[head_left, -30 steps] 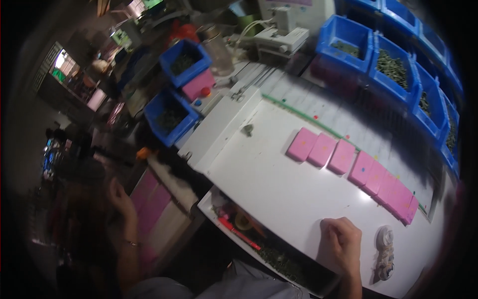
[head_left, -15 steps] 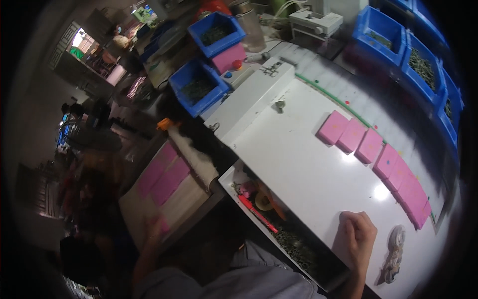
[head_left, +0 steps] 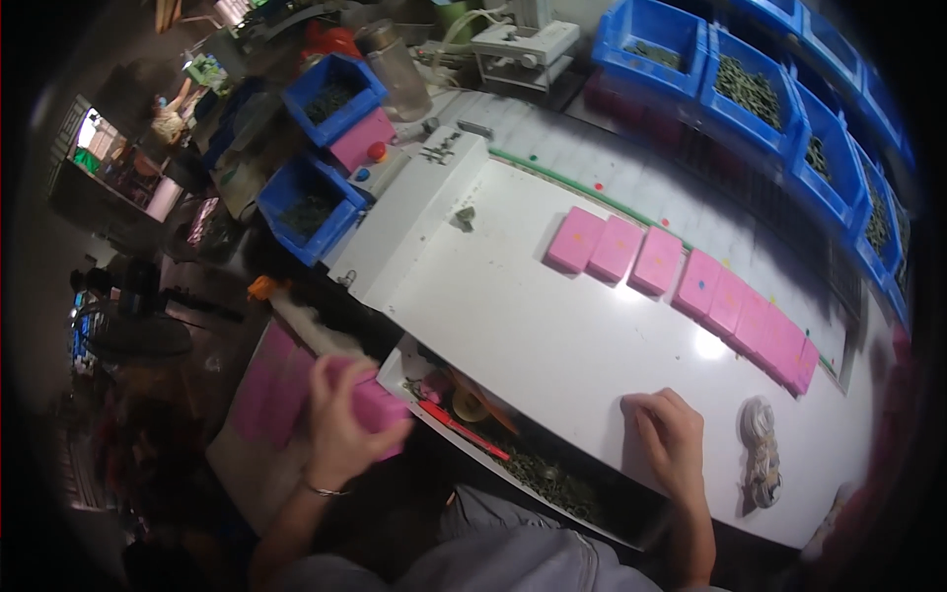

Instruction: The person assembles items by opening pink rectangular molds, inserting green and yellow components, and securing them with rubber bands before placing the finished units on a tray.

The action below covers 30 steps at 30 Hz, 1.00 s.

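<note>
My left hand [head_left: 338, 434], blurred a little, is closed around a pink box [head_left: 377, 403] beside the left edge of the white worktop [head_left: 513, 326]. The fingers hide part of the box, so I cannot tell whether it is one or a small stack. On the worktop's near right part rests my right hand [head_left: 675, 439], its fingers curled in with nothing seen in them. Several pink boxes, among them a flat one [head_left: 657, 260], lie in a row along the far side by a green strip [head_left: 562, 185]. A bundled white cord [head_left: 761, 456] lies right of my right hand.
An open drawer under the worktop holds a red marker [head_left: 464, 431], a tape roll and many small dark pieces. Blue bins [head_left: 747, 91] of small greenish parts stand at the far right, more [head_left: 314, 202] at the left. Pink pieces [head_left: 268, 390] lie on a lower surface at left.
My left hand has risen from the lower surface at left toward the worktop, now with a pink box in its grip. The whole view has shifted; my right hand stays on the worktop.
</note>
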{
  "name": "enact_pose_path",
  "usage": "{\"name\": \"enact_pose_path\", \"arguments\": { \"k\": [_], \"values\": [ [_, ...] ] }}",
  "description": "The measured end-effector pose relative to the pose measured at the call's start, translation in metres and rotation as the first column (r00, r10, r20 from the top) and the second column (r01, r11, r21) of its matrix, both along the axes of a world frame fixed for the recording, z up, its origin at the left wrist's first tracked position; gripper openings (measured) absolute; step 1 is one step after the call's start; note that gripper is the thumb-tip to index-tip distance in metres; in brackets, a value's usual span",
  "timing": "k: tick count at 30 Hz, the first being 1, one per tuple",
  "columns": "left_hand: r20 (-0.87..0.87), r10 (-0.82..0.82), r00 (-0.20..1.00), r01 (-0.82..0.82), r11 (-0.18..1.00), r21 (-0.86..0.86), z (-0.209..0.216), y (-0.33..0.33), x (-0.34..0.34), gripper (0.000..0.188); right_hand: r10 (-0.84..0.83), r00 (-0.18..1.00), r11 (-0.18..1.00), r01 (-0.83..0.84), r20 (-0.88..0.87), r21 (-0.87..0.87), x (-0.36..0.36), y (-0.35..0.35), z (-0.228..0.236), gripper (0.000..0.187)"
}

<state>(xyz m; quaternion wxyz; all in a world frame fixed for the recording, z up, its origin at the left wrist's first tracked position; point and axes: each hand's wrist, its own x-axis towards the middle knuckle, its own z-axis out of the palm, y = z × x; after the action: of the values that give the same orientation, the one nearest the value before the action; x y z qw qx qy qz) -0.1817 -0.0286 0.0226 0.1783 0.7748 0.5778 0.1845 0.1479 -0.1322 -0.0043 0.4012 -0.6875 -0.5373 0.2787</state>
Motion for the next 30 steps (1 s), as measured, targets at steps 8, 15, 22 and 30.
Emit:
{"name": "enact_pose_path", "arguments": {
  "k": [8, 15, 22, 30],
  "values": [
    [-0.088, -0.49, 0.867, 0.497, 0.841, 0.212, -0.012, 0.055, 0.167, 0.061, -0.01, 0.975, 1.0, 0.016, -0.22, 0.024, 0.007, -0.006, -0.015, 0.016],
    [-0.289, -0.5, 0.817, 0.562, 0.802, 0.202, -0.02, 0.042, 0.195, 0.06, -0.05, 0.984, 0.998, 0.056, -0.172, 0.032, 0.01, -0.011, -0.017, 0.016],
    [-0.262, -0.615, 0.744, 0.664, 0.724, 0.188, -0.037, 0.021, 0.187, 0.059, -0.059, 0.991, 0.995, 0.068, -0.123, 0.07, 0.008, -0.006, -0.017, 0.017],
    [-0.253, -0.67, 0.698, 0.715, 0.671, 0.195, -0.035, 0.011, 0.186, 0.073, -0.061, 0.994, 0.995, 0.067, -0.094, 0.067, 0.007, -0.008, -0.018, 0.018]
  ]
}}
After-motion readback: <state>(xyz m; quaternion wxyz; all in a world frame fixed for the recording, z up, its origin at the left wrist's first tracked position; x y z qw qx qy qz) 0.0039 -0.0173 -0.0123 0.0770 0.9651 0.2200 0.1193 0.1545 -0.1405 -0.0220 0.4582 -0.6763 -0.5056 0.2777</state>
